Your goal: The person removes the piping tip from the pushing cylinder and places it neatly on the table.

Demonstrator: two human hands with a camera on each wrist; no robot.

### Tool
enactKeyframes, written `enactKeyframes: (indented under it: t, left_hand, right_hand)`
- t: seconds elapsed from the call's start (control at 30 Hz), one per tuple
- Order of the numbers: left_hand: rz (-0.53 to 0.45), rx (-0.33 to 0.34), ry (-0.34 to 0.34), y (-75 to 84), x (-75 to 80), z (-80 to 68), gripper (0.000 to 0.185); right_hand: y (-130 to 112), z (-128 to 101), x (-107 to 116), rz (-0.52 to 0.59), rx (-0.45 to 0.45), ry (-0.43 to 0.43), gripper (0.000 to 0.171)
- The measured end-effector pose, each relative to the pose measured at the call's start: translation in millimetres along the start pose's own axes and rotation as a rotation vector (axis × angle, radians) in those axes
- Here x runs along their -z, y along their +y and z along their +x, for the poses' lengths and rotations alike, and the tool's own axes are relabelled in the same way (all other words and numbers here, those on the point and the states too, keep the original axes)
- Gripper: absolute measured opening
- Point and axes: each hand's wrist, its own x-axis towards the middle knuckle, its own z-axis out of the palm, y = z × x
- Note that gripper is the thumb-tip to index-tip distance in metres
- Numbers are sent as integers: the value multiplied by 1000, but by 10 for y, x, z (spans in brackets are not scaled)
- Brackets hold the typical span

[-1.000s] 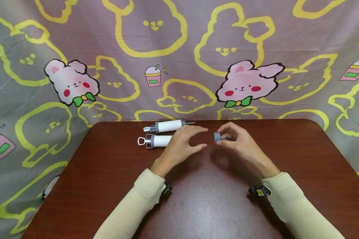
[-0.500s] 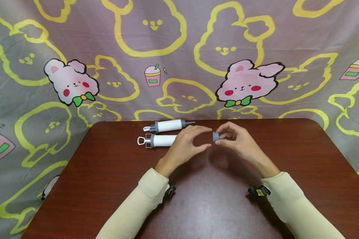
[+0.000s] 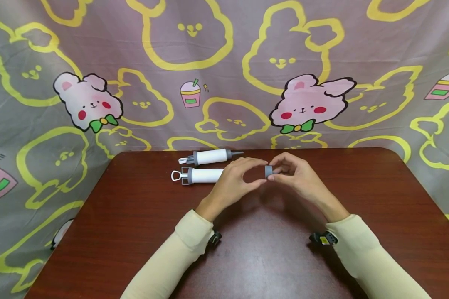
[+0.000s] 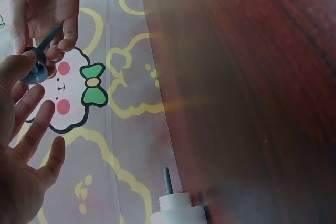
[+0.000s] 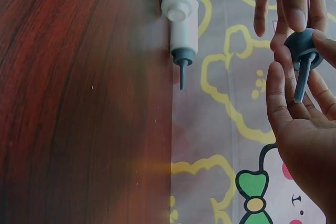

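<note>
1. The grey nozzle cap is above the table, between your hands and near the right end of the near tube.
2. Your right hand pinches the cap; in the right wrist view its thumb lies on the grey wall, beside the stem.
3. Your left hand is spread wide, thumb and fingers arched apart with their tips at the cap's rim; you cannot tell for certain how firmly they touch.
4. The step in hand looks like a two-handed turn or hand-over of the cap. With the near tube's threaded neck bare, fitting the cap there seems plausible.
5. Your next move probably calls for a light left-hand hold on the rim before the right eases off, without bending the stem.
6. In the head view the cap's long axis runs roughly left to right: the stem points right, into your right hand, and the wide hollow end faces your left.
7. The near tube lies crosswise, pull ring left; the far tube lies just behind, slightly angled, its nozzle pointing right.
</note>
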Motion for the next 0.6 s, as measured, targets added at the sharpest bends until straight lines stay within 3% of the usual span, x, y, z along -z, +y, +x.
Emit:
enactKeyframes:
  t: [0.33,0.6]
  left_hand:
    - [-29,-3,-11,13,16,-8,38]
    - [-94,41,-23,3,18,-20,38]
  right_hand:
    - [-2,-11,4,-6,-5,-2,29]
    - [6,-37,21,-29,-12,3,30]
